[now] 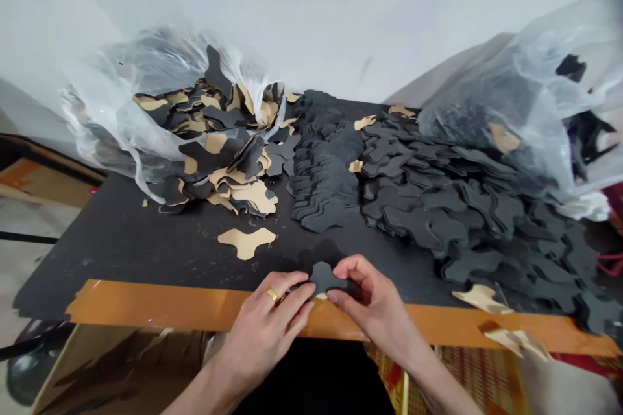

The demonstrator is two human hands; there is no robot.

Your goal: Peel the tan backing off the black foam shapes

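Between my two hands, just above the table's front edge, is a small black three-lobed foam piece (322,277). My left hand (275,311), with a gold ring on one finger, pinches its left lobe. On the other side, the thumb and fingers of my right hand (368,298) grip the right lobe. A bit of tan shows under the piece's lower edge. A lone tan three-lobed cutout (247,243) lies flat on the table, ahead and left of my hands. Straight ahead runs a neat overlapping row of black pieces (324,168).
At the back left, an open plastic bag (141,123) spills black-and-tan pieces (248,191). A wide heap of black pieces (428,201) covers the right side, beside another plastic bag (516,97). Orange tape (170,305) lines the table's front edge. Tan scraps (481,298) lie at right.
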